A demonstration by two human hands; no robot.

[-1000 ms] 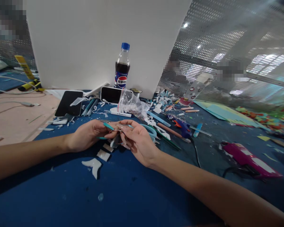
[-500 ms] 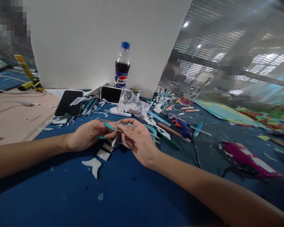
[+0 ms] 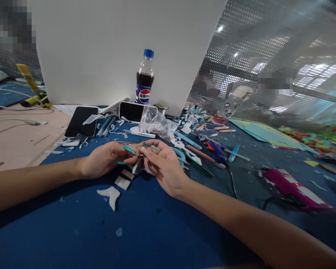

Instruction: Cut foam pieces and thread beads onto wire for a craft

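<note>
My left hand (image 3: pixel 105 158) is closed around teal-handled pliers (image 3: pixel 129 150); their jaws are mostly hidden between my fingers. Thumb and fingertips of my right hand (image 3: pixel 168 164) are pinched together against the pliers' tip, on something small I cannot make out. A white piece (image 3: pixel 137 167) shows just below the fingertips. Behind my right hand are the light-blue handles of scissors (image 3: pixel 180 155). On the blue mat (image 3: pixel 156 231) in front of my hands lie a white tail-shaped piece (image 3: pixel 111 196) and small pale rectangles (image 3: pixel 122 183).
Beyond my hands are a cola bottle (image 3: pixel 145 80), two phones, one a black phone (image 3: pixel 81 122), a clear plastic bag (image 3: pixel 156 121) and a white marker (image 3: pixel 142 134). At right lie a blue glue gun (image 3: pixel 217 151), a magenta corded tool (image 3: pixel 295 188) and paper scraps. A white board (image 3: pixel 100 48) stands behind.
Almost nothing differs. Both hands keep their place and grip, with only a very slight shift of the fingertips.
</note>
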